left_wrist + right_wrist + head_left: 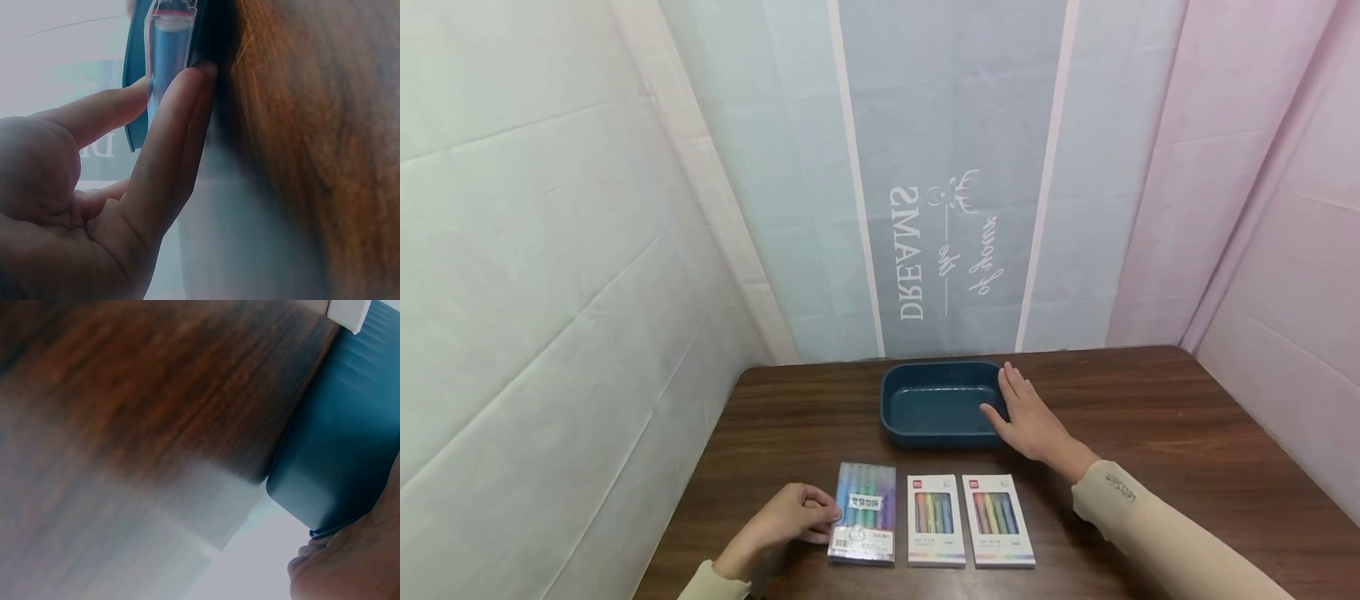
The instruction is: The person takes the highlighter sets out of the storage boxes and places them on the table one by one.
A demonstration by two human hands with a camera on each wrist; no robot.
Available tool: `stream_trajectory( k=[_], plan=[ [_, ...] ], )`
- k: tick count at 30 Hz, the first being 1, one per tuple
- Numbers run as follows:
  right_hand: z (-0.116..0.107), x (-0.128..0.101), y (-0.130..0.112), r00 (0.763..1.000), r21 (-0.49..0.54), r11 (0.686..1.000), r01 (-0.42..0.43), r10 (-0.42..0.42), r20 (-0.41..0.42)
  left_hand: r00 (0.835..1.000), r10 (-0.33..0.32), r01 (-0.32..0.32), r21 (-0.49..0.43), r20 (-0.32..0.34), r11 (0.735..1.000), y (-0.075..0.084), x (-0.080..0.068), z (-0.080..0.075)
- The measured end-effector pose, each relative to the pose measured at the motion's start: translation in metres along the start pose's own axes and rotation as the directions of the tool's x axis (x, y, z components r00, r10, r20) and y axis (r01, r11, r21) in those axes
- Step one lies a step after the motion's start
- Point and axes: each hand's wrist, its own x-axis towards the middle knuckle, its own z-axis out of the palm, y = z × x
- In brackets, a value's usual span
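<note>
Dark wood table (1150, 400) set in a fabric-walled corner. Pale green sheet (535, 275) left, pink sheet (1262, 208) right. Far grey banner (951, 125) with mirrored white lettering.

Beige long sleeves (1138, 517) with a small cuff label

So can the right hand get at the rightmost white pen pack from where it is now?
Probably yes. The right hand rests on the blue tray's right rim, and the rightmost white pen pack lies on the table just nearer the person, with nothing lying between them.
</note>
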Motion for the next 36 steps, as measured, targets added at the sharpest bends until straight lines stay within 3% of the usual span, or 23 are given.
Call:
stream_trajectory(
  k=[15, 36],
  plan=[
    [-0.001, 0.000, -0.001, 1.000, 0.001, 1.000, -0.001, 0.001, 0.014, 1.000, 0.012, -0.008, 0.166, -0.023, 0.986, 0.007, -0.005, 0.002],
    [-0.003, -0.001, -0.002, 1.000, 0.003, 1.000, 0.002, -0.002, 0.011, 0.999, 0.004, 0.004, 0.190, -0.043, 0.982, 0.010, -0.005, 0.002]
  ],
)
